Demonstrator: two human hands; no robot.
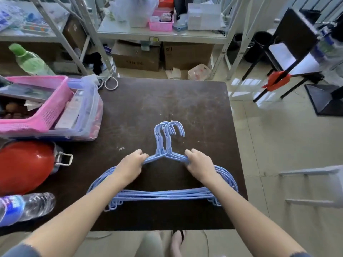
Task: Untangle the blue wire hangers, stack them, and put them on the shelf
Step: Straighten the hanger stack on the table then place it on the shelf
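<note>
On the dark table [194,101] sit the blue hangers [163,193], stacked. Left hand [132,163] and right hand [199,163] pinch the sloping shoulders. Probably light, springy, snag-prone, so I'd grip near the necks.

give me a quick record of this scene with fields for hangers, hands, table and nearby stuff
hangers: blue hangers in one bundle, hooks together pointing away
left hand: left hand grips the left shoulder wires
right hand: right hand grips the right shoulder wires
table: dark table, hangers lying near its front edge
nearby: pink basket, red pot, water bottle at left
</note>
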